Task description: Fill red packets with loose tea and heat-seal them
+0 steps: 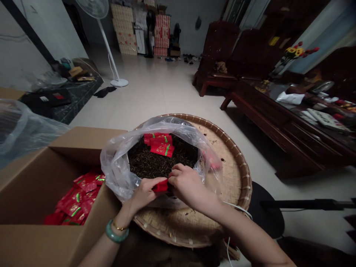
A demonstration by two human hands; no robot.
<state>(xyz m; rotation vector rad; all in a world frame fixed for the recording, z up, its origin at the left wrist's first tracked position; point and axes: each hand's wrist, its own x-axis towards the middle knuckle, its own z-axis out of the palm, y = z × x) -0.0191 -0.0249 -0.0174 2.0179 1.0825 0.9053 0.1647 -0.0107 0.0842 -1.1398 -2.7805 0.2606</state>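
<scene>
My left hand (144,193) and my right hand (187,185) both pinch one small red packet (160,186) between them, at the near rim of a clear plastic bag (116,163). The bag is full of dark loose tea leaves (155,163). A few more red packets (160,144) lie on the tea at the far side. The bag rests on a round woven bamboo tray (233,174). A green bangle sits on my left wrist.
An open cardboard box (36,185) at my left holds several red packets (79,198). Another clear bag (19,126) lies beyond it. A dark wooden table (292,122) stands at right, a floor fan (118,81) and stacked cartons (144,29) at the back.
</scene>
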